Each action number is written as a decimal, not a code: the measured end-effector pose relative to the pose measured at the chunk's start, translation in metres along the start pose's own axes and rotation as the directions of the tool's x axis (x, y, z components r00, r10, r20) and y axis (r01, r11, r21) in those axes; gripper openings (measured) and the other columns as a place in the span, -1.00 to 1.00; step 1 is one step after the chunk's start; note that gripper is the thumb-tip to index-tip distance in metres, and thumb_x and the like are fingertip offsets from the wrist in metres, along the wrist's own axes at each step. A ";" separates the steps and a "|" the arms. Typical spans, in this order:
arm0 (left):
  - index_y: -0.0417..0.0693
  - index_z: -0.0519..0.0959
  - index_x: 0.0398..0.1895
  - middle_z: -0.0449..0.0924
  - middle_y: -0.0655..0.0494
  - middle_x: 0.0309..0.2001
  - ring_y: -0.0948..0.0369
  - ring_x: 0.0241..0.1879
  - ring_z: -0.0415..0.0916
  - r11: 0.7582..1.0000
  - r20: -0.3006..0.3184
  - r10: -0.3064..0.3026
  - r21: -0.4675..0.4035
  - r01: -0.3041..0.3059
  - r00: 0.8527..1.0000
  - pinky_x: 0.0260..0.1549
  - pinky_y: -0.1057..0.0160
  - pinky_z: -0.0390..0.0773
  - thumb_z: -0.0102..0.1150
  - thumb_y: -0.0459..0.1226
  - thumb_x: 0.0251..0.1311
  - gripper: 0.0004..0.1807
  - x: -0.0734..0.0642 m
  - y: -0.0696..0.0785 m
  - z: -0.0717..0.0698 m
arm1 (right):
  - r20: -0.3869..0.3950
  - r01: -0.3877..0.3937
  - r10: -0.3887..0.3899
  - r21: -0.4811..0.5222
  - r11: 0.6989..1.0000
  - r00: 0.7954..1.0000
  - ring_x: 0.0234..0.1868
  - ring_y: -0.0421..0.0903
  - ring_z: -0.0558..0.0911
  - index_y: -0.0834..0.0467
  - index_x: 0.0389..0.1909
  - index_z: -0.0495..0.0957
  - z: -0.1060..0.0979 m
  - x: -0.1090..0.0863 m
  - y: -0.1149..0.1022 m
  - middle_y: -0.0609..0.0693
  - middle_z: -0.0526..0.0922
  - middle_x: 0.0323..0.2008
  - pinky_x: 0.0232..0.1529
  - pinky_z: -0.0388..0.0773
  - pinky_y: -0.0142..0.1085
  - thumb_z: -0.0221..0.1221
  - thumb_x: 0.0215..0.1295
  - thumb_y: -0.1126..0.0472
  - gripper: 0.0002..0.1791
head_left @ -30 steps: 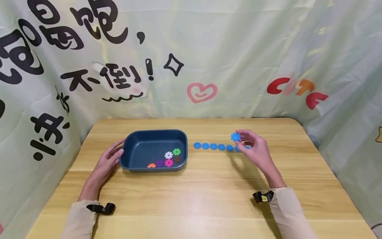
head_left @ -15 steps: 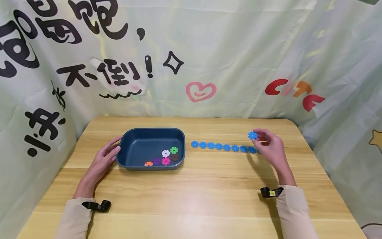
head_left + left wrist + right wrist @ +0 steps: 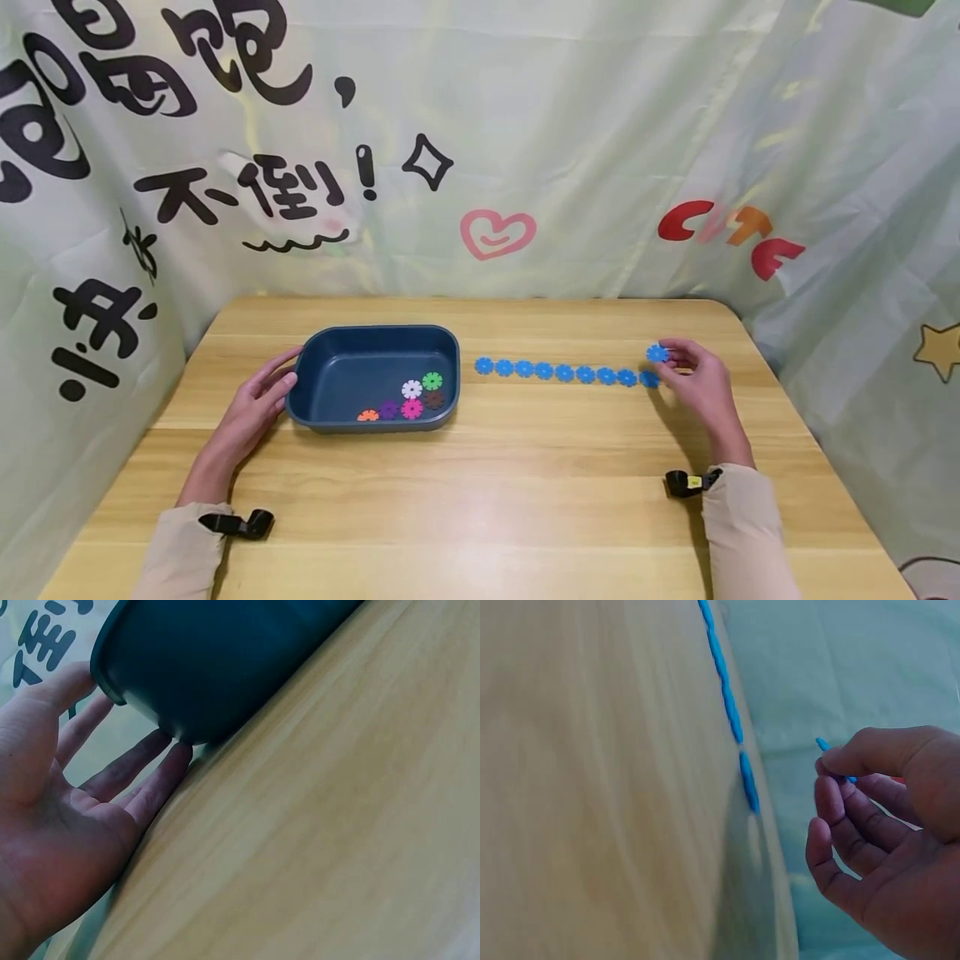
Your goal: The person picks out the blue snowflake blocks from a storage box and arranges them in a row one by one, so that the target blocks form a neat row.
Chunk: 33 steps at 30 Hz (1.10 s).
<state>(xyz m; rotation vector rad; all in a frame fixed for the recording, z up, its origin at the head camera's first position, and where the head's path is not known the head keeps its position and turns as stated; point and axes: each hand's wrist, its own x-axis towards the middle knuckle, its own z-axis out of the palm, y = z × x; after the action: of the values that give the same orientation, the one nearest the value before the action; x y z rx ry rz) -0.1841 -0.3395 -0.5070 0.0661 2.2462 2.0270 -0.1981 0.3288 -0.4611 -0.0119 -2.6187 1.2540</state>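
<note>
In the head view my right hand [image 3: 701, 383] pinches a blue notched plastic disc [image 3: 657, 353] between thumb and fingertips. It hovers above the right end of a row of similar blue discs [image 3: 565, 372] lying on the table. The right wrist view shows the held disc [image 3: 823, 744] edge-on, off the tabletop. My left hand [image 3: 253, 404] rests against the left end of a dark blue tray [image 3: 330, 425], its extended fingers touching the wall, as the left wrist view also shows. Orange, purple, pink, white, green and brown discs [image 3: 412, 408] lie in the tray's right front part.
The wooden table [image 3: 465, 508] reaches back to a printed curtain [image 3: 600, 125], which hangs behind and along both sides. Black wrist cameras [image 3: 240, 523] sit at both cuffs. The row of discs runs from near the tray's right side toward the right.
My right hand has moved right along the row with the blue disc, then lowered slightly near its right end. My left hand stays at the tray. The head view has shifted a little.
</note>
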 end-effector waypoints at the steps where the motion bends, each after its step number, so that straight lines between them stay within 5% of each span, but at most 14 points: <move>1: 0.17 0.21 0.61 -0.02 -0.23 0.59 0.35 0.28 0.31 1.000 0.004 0.004 -0.001 -0.004 1.000 0.08 0.51 0.50 -0.01 -0.10 0.59 -0.41 0.000 0.000 0.000 | 0.004 -0.013 0.013 -0.014 1.000 1.000 -0.22 -0.47 0.51 0.36 0.19 0.56 -0.003 -0.001 0.003 0.31 0.64 -0.06 -0.20 0.47 -0.68 0.30 0.39 0.30 -0.59; 6: 0.16 0.21 0.61 0.01 -0.19 0.59 0.35 0.29 0.30 1.000 0.014 0.010 -0.007 -0.010 1.000 0.08 0.50 0.50 -0.02 -0.12 0.59 -0.41 -0.002 0.000 -0.002 | 0.022 -0.046 0.048 -0.093 0.995 0.999 -0.27 -0.45 0.49 0.41 0.17 0.56 -0.013 -0.004 0.015 0.32 0.65 -0.10 -0.26 0.45 -0.68 0.31 0.36 0.34 -0.60; 14: 0.14 0.19 0.62 -0.02 -0.23 0.59 0.38 0.26 0.31 1.000 0.014 -0.007 -0.005 0.007 1.000 0.08 0.52 0.49 -0.02 -0.12 0.59 -0.41 -0.013 -0.001 -0.003 | 0.152 -0.099 0.125 -0.165 0.981 0.980 -0.26 -0.12 0.55 0.47 0.09 0.57 -0.020 -0.011 0.021 0.24 0.65 -0.18 -0.36 0.51 -0.53 0.34 0.34 0.33 -0.61; 25: 0.05 0.22 0.60 0.26 0.21 0.44 0.43 0.27 0.33 0.994 0.016 0.060 -0.089 -0.058 0.998 0.08 0.49 0.52 -0.04 -0.24 0.60 -0.44 -0.013 -0.002 -0.010 | 0.233 -0.069 0.110 -0.179 0.981 0.966 -0.27 -0.15 0.53 0.41 0.10 0.61 -0.019 -0.005 0.022 0.16 0.66 -0.21 -0.34 0.48 -0.41 0.35 0.35 0.25 -0.60; 33: 0.12 0.23 0.60 0.16 -0.02 0.52 0.36 0.28 0.30 0.999 0.006 0.020 -0.045 -0.020 1.000 0.07 0.52 0.50 -0.02 -0.17 0.59 -0.43 -0.006 0.001 -0.009 | 0.253 -0.100 0.130 -0.128 0.987 0.959 -0.20 -0.17 0.53 0.40 0.22 0.53 -0.022 -0.003 0.023 0.23 0.63 -0.06 -0.29 0.50 -0.45 0.33 0.39 0.17 -0.49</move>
<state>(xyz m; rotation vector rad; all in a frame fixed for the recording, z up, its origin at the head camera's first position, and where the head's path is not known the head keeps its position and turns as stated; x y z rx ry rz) -0.1794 -0.3487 -0.5044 0.0919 2.2040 2.0829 -0.1924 0.3599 -0.4663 -0.0205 -2.9525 1.2142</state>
